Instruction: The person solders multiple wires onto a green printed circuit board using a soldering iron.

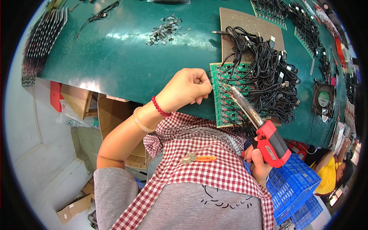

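Note:
My right hand [258, 163] grips a soldering iron [245, 105] with a red and black handle. Its metal barrel slants up and left, and the tip is at the green circuit board panel [220, 111], close to the left edge. At that same edge my left hand [189, 87] is closed, thumb and fingers pinched together; whatever they hold is hidden or too small to make out. Rows of small boards make up the panel, with red and black wires on them. A thick bundle of black USB cables [268, 76] runs off its right side.
Small metal parts [166, 30] lie in a loose pile on the green table [115, 57]. A brown board [230, 23] sits behind the panel. More cabled boards [270, 11] lie at the back right, near a black fan [324, 97]. Blue crates [293, 184] and another person [329, 172] are at right.

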A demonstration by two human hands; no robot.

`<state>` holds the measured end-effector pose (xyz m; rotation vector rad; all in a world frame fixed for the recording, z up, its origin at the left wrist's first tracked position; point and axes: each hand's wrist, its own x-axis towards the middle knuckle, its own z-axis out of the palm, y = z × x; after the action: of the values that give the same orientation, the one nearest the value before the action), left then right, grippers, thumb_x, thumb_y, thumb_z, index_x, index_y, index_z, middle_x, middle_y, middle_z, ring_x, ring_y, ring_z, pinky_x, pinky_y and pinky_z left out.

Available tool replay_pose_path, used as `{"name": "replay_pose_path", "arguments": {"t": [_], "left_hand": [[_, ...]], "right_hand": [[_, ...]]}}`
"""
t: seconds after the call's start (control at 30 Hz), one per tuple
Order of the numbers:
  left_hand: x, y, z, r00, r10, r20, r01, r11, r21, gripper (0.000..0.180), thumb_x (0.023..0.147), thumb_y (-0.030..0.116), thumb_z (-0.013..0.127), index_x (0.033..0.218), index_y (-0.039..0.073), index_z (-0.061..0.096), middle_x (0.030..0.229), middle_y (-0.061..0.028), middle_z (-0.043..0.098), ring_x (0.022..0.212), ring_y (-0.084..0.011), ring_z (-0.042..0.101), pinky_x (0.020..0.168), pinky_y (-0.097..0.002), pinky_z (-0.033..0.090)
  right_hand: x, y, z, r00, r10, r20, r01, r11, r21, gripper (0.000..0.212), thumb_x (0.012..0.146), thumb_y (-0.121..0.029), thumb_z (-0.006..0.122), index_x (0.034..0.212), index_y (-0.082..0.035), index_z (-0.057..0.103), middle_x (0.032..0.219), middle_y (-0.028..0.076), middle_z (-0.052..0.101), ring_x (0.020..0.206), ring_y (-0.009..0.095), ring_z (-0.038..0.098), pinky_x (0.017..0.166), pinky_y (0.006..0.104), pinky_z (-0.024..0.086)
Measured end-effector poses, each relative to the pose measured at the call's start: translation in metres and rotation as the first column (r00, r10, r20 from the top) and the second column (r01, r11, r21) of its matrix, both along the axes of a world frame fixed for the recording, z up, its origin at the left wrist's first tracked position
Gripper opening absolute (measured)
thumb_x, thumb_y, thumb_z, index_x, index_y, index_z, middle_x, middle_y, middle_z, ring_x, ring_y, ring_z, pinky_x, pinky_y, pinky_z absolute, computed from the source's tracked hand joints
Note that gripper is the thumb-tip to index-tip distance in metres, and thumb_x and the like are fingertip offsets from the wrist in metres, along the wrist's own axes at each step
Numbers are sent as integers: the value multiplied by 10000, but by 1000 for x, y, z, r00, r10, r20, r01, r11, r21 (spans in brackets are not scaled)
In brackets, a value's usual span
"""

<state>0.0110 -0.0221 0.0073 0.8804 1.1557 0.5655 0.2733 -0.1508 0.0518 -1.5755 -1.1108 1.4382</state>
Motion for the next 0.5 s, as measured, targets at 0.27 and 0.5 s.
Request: {"name": "replay_pose_path", "arguments": {"t": [0.27, 0.5], "left_hand": [[-16, 20, 7, 961, -25, -277, 111, 947, 301, 170, 829, 143, 609, 863, -15, 556, 660, -1, 558, 489, -48, 490, 427, -201, 387], [-39, 73, -15, 391, 473, -790, 463, 640, 613, 109, 784, 147, 597, 828, 54, 561, 808, -102, 594, 747, -302, 578, 636, -374, 469]], "right_hand": [[0, 2, 3, 999, -9, -35, 9, 1000, 7, 370, 854, -164, 543, 1140, 31, 412, 598, 74, 465, 504, 138, 414, 510, 296, 387], [-2, 9, 3, 991, 17, -133, 5, 986, 166, 331, 880, -157, 494, 1134, 35, 408, 581, 69, 457, 472, 127, 405, 470, 279, 373]]}}
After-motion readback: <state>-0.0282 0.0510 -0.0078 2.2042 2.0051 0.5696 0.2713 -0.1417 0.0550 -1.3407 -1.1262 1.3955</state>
